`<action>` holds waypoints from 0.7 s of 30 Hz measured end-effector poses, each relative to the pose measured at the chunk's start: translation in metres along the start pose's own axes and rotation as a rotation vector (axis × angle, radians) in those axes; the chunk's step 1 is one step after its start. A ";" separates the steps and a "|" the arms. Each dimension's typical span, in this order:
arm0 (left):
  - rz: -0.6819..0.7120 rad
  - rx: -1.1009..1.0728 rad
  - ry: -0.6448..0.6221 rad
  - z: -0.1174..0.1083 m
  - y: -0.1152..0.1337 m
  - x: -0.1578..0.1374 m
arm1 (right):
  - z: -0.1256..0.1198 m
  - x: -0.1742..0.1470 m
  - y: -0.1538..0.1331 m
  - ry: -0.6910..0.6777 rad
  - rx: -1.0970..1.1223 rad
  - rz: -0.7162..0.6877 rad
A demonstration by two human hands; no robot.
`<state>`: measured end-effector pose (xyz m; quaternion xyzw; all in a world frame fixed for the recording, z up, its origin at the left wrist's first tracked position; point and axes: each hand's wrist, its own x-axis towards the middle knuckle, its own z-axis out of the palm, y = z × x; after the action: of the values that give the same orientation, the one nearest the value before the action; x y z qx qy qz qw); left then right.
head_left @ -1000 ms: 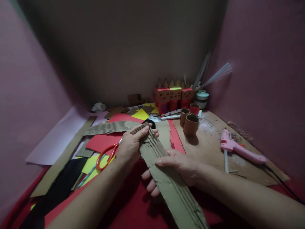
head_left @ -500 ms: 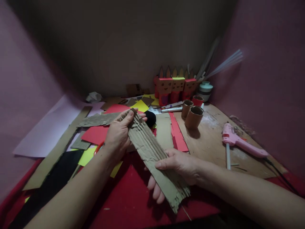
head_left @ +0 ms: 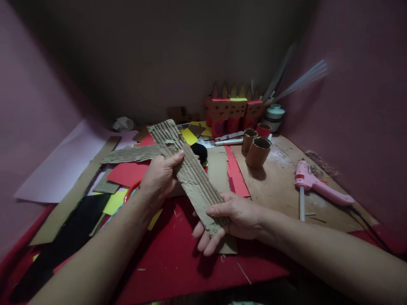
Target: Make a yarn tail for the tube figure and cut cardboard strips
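Both hands hold one strip of corrugated cardboard, its ribbed face partly bared and its paper torn in places. It slants from upper left to lower right above the red table surface. My left hand pinches the strip near its middle, thumb on top. Around the lower end, my right hand grips with the thumb above and the fingers beneath. Behind the strip lie another ribbed cardboard piece, a flat cardboard strip and a round black object, partly hidden.
On the wooden board at right are a pink glue gun with its cord and cardboard tubes. Decorated box figures, markers and a lidded jar stand behind. Red paper and black material lie left.
The cardboard strip has slid up and to the left through my hands. Its upper end now rises past my left hand, and less of it hangs below my right hand.
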<state>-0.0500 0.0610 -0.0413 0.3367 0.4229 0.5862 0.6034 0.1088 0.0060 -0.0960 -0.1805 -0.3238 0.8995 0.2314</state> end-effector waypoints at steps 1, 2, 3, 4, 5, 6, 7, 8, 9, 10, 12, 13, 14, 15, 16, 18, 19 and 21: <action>0.030 0.009 0.012 -0.001 0.001 0.002 | -0.001 0.001 0.000 0.028 -0.010 0.000; 0.069 0.027 0.020 -0.002 0.001 0.003 | -0.001 0.001 0.000 0.047 -0.017 -0.003; 0.112 0.051 0.021 -0.003 0.001 0.005 | -0.001 0.001 -0.001 0.052 -0.018 -0.004; 0.149 0.077 0.014 -0.004 0.000 0.006 | -0.001 0.001 -0.003 0.042 -0.015 0.001; 0.169 0.097 0.001 -0.004 -0.001 0.006 | 0.000 0.000 -0.004 0.024 -0.009 0.004; 0.159 0.106 -0.026 -0.005 -0.002 0.006 | 0.001 0.000 -0.006 0.013 -0.003 0.006; 0.107 0.103 -0.071 -0.006 -0.003 0.005 | 0.003 -0.001 -0.008 0.017 -0.001 0.003; 0.029 0.088 -0.130 -0.006 -0.004 0.003 | 0.004 -0.002 -0.010 0.042 -0.005 -0.007; -0.058 0.072 -0.195 -0.007 -0.006 0.001 | 0.005 -0.003 -0.011 0.084 -0.015 -0.019; -0.133 0.065 -0.253 -0.007 -0.008 -0.001 | 0.006 -0.003 -0.012 0.134 -0.029 -0.030; -0.192 0.091 -0.297 -0.007 -0.011 -0.005 | 0.006 -0.002 -0.012 0.214 -0.054 -0.041; -0.164 0.123 -0.275 -0.006 -0.012 -0.006 | 0.006 -0.001 -0.011 0.233 -0.060 -0.046; -0.109 0.160 -0.237 -0.005 -0.012 -0.007 | 0.005 0.000 -0.010 0.236 -0.063 -0.053; -0.041 0.196 -0.194 -0.004 -0.012 -0.007 | 0.004 0.001 -0.008 0.225 -0.061 -0.055; 0.024 0.228 -0.153 -0.002 -0.010 -0.006 | 0.003 0.001 -0.006 0.208 -0.059 -0.055; 0.117 0.268 -0.087 0.000 -0.007 -0.005 | 0.000 0.002 -0.002 0.173 -0.060 -0.035; 0.135 0.276 -0.060 0.000 -0.006 -0.005 | -0.002 0.003 0.000 0.164 -0.067 -0.023; 0.123 0.258 -0.028 0.000 -0.005 -0.003 | -0.005 0.003 0.003 0.165 -0.087 0.003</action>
<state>-0.0482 0.0579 -0.0455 0.4450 0.4645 0.5583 0.5239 0.1075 0.0081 -0.1020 -0.2645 -0.3420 0.8669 0.2480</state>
